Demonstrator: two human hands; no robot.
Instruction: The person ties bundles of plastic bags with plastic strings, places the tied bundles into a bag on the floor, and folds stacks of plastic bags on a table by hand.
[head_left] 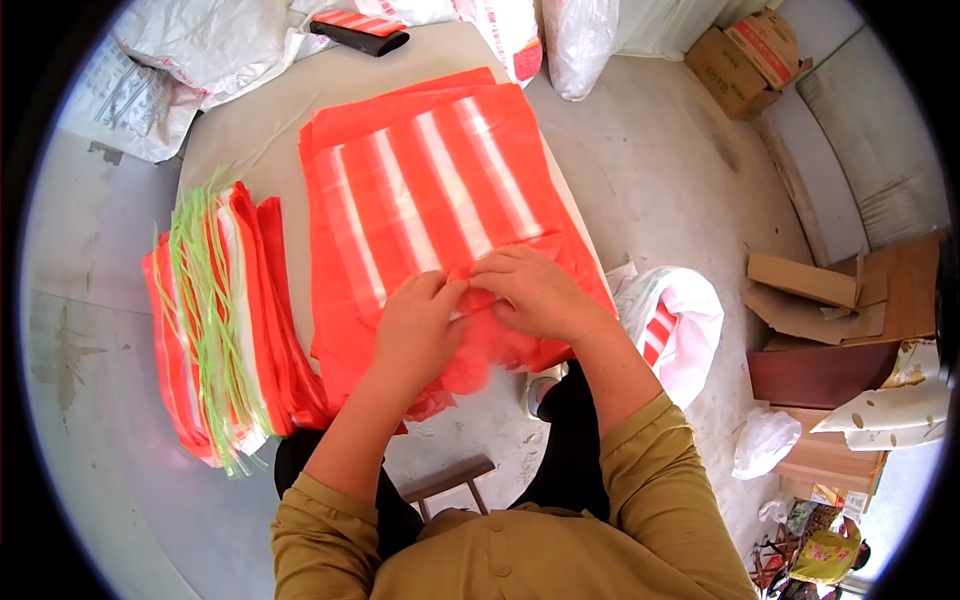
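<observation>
Head view | your left hand [422, 318] and right hand [530, 290] pinch the striped plastic [408, 185] by its bunched near edge, likely for control | table [245, 115] supports the flat remainder

Bright light fills the fisheye-curved, black-cornered view.

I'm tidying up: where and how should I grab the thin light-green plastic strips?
Probably gather the light-green strips mid-length from above, with the left hand: they lie lengthwise atop the red-and-white striped plastic stack, uncovered, loose ends splaying.
</observation>
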